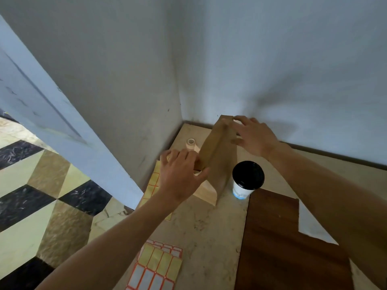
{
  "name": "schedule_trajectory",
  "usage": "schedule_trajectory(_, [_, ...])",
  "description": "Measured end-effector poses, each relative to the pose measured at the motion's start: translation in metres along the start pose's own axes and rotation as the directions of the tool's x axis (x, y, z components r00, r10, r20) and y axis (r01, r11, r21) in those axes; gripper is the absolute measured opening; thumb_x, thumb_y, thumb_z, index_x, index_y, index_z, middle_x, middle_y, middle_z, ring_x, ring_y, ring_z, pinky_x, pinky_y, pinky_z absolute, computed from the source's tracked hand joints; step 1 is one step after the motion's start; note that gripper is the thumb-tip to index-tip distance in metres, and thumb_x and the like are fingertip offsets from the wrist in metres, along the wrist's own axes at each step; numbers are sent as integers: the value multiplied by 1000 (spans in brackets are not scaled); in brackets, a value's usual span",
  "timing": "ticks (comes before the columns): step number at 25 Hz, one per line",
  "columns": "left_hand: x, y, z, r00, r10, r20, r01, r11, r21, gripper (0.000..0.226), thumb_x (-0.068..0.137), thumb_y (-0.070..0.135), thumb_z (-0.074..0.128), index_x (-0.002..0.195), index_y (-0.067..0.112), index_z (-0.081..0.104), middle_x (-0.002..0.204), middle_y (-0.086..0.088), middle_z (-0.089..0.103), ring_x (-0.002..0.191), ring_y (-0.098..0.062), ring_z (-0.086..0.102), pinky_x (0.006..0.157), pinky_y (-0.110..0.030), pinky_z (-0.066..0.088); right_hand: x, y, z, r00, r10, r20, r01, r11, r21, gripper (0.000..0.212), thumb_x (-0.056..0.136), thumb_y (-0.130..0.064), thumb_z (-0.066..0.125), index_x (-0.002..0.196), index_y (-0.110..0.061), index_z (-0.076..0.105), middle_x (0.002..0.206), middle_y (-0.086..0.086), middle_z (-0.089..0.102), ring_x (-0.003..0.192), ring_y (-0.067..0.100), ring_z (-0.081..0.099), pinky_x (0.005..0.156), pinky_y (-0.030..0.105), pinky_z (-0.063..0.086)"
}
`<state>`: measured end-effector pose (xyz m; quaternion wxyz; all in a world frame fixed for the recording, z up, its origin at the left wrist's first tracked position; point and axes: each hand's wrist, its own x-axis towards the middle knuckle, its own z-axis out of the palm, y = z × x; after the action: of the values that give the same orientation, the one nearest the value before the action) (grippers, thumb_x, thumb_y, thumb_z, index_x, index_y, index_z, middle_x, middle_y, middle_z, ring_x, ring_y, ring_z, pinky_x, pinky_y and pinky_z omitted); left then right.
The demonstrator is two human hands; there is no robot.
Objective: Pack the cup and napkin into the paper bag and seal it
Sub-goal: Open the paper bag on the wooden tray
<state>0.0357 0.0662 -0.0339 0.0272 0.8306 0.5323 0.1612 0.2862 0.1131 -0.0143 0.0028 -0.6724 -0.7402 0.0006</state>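
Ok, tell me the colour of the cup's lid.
Black lid, seen in the head view.

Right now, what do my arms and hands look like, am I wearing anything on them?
Both forearms are bare as far as the frame shows, with no sleeves in view. The left hand and right hand wear no gloves, and no watch, bracelet or ring is visible.
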Motion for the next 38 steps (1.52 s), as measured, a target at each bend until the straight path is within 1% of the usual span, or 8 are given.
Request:
schedule_trajectory(5, [4,-5,11,1000,20,-13,-20,1000,-11,33,87,55,39,85,28,57,87,10,66,89,-14,58,102,-44,33,27,13,13,999,-16,-43,20,995,101,41,94,-37,52,134,-42,41,147,-2,38,123,29,44,92,44,42])
schedule_trajectory(9, [4,-8,16,999,31,-42,-33,999,-36,20,89,43,49,81,27,58,79,12,65,80,-10,59,101,-40,30,29,7,19,988,1,-152,28,982,186,25,96,-34,49,120,-37,54,125,-4,56,101,24,59,74,33,44])
schedule_trajectory(11, [2,-9,14,997,43,-67,-45,999,-29,16,89,37,52,80,26,59,78,12,65,78,-11,59,102,-39,29,26,4,18,981,32,-192,11,976,216,23,95,-34,50,117,-36,57,118,-5,59,94,22,61,71,30,42])
schedule_trajectory(17, [-10,-21,-17,983,34,-179,-44,998,-55,11,91,25,55,86,20,64,81,7,68,79,-14,61,106,-43,28,3,-7,-8,951,70,-300,31,947,320,22,93,-30,54,112,-37,61,113,-8,61,93,18,62,78,36,50])
schedule_trajectory(23, [-33,-22,-74,935,82,-344,-94,995,-16,19,92,25,51,88,16,67,82,2,70,79,-18,62,107,-48,32,-32,-32,-53,901,91,-423,68,935,347,21,90,-32,57,110,-38,63,109,-9,62,90,15,63,76,33,50])
schedule_trajectory(30, [-75,-20,-118,848,204,-488,-213,976,38,18,94,28,49,92,19,65,86,1,70,87,-17,61,108,-46,29,-125,-49,-97,821,125,-556,74,944,322,20,88,-44,58,104,-36,67,100,-10,65,80,12,63,70,31,51])
schedule_trajectory(34, [-99,3,-114,850,250,-463,-295,955,-27,15,93,30,49,95,22,62,87,3,69,86,-16,61,105,-44,30,-211,-42,-94,797,193,-572,-8,951,310,17,87,-39,62,102,-34,69,99,-10,66,78,7,61,66,26,49])
schedule_trajectory(38, [-125,41,-85,847,368,-384,-436,894,-105,13,93,31,51,96,24,62,88,6,67,86,-14,60,100,-36,29,-308,-30,-65,808,320,-495,-162,928,335,19,87,-36,63,105,-31,69,102,-8,64,77,8,61,66,30,55])
